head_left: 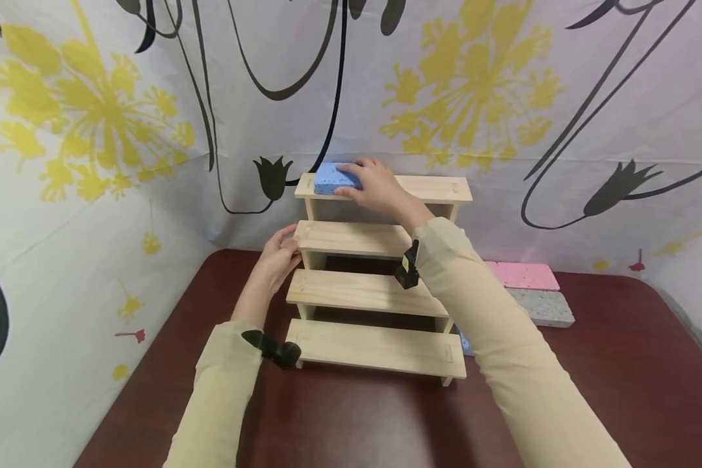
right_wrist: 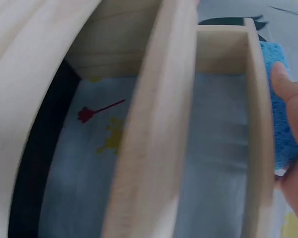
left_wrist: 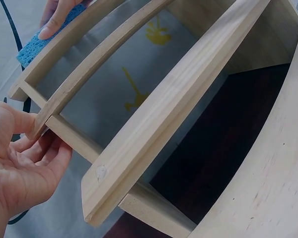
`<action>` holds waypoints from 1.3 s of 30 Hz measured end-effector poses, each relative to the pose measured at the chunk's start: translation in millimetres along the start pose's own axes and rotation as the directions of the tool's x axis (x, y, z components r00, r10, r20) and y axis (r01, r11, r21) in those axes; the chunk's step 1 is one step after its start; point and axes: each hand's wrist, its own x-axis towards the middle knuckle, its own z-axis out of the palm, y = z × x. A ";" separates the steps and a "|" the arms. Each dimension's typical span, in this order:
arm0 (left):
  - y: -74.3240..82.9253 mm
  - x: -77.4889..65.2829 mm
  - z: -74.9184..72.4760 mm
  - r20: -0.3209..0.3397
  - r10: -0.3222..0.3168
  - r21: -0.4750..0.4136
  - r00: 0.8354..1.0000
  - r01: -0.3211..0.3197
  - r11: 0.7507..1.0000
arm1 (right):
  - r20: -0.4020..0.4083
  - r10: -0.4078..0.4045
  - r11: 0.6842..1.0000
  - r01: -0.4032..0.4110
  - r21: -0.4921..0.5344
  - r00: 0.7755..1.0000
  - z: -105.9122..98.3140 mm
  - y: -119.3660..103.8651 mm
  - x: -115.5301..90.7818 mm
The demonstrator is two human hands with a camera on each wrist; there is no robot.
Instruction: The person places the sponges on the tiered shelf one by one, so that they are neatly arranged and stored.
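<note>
A light wooden tiered shelf [head_left: 363, 289] with several steps stands on the table. At the left end of its top step lies a blue sponge [head_left: 330, 178], speckled and block-shaped. My right hand [head_left: 377, 187] grips this sponge from its right side, thumb toward the front edge. In the right wrist view, the thumb [right_wrist: 283, 82] lies against the sponge [right_wrist: 277, 114] just beyond the top board. My left hand [head_left: 276, 257] holds the left end of the step below the top, thumb above and curled fingers [left_wrist: 52, 153] beneath the board.
Right of the shelf, a pink sponge [head_left: 526, 275] and a grey sponge [head_left: 541, 307] lie on the dark red table [head_left: 351, 422]. Another blue piece [head_left: 465, 344] peeks out beside the shelf's lower right side. A patterned cloth [head_left: 339, 84] hangs close behind.
</note>
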 end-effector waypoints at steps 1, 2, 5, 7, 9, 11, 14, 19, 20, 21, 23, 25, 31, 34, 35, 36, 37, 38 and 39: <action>0.4 0.1 -0.5 0.002 0.000 -0.002 1.000 0.000 1.000 | 0.013 -0.001 1.000 0.001 0.001 1.000 -0.1 0.4 0.8; 1.0 0.1 -1.2 0.002 -0.003 -0.002 1.000 0.003 1.000 | 0.022 -0.005 1.000 0.005 0.002 1.000 -0.4 0.3 1.4; -0.9 -0.6 -1.3 0.003 -0.006 -0.001 1.000 0.006 1.000 | 0.043 -0.011 1.000 0.012 -0.025 0.999 0.5 0.4 -0.2; -1.2 -0.4 -1.3 0.004 0.001 0.004 1.000 -0.001 1.000 | 0.038 -0.005 0.999 0.006 -0.051 0.999 1.0 -1.0 -1.6; -1.2 0.4 -0.8 0.006 0.008 0.009 1.000 -0.008 1.000 | 0.018 0.010 0.995 -0.008 -0.097 1.000 1.9 -3.4 -3.2; 0.3 0.0 -0.6 0.008 0.012 0.019 1.000 -0.012 1.000 | -0.027 0.021 0.989 -0.024 -0.147 0.999 3.2 -8.1 -6.1; 1.5 -0.6 -0.1 0.004 0.008 0.037 1.000 -0.009 0.999 | -0.114 0.006 0.976 -0.031 -0.215 0.993 8.7 -13.5 -10.4; -0.2 -0.2 1.7 0.008 0.011 0.029 1.000 -0.011 1.000 | -0.147 -0.023 0.981 -0.006 -0.193 0.989 14.9 -12.3 -21.6; -0.7 -0.1 1.9 0.009 0.011 0.027 1.000 -0.012 1.000 | -0.144 -0.019 0.986 -0.005 -0.166 0.989 14.7 -10.7 -24.5; -0.9 -0.3 1.9 0.013 0.013 0.023 1.000 -0.014 1.000 | -0.144 -0.014 0.991 -0.006 -0.137 0.989 14.0 -8.8 -27.7; -0.4 -1.5 1.5 0.018 0.012 0.022 1.000 -0.013 1.000 | -0.163 0.004 0.998 -0.015 -0.069 0.987 11.7 -4.9 -34.2; 0.3 -3.2 1.0 0.019 0.014 0.027 1.000 -0.015 1.000 | -0.218 0.000 1.000 -0.003 -0.013 0.976 9.6 -1.0 -41.7; -0.3 -4.3 0.7 0.023 0.007 0.021 1.000 -0.008 1.000 | -0.485 -0.108 0.983 0.165 0.076 0.868 5.5 13.7 -67.8; -0.6 -3.5 -0.1 0.024 0.002 0.022 1.000 -0.003 1.000 | -0.557 -0.136 0.974 0.214 0.077 0.819 5.7 22.6 -81.3; -0.5 -3.2 -0.5 0.024 0.002 0.024 1.000 -0.002 1.000 | -0.565 -0.135 0.974 0.214 0.076 0.814 5.6 25.1 -86.1; -0.5 -2.7 -0.9 0.025 0.003 0.026 1.000 -0.004 1.000 | -0.570 -0.135 0.973 0.216 0.077 0.810 5.5 27.8 -90.4; -0.5 -2.4 -1.2 0.026 0.006 0.028 1.000 -0.007 1.000 | -0.575 -0.128 0.974 0.211 0.080 0.808 5.6 30.5 -94.6; -0.4 -2.1 -1.4 0.026 0.008 0.032 1.000 -0.009 0.999 | -0.577 -0.121 0.975 0.205 0.082 0.808 5.4 32.8 -99.0; -0.3 -1.8 -1.6 0.027 0.009 0.036 1.000 -0.010 0.999 | -0.578 -0.112 0.977 0.196 0.084 0.809 5.4 35.4 -103.3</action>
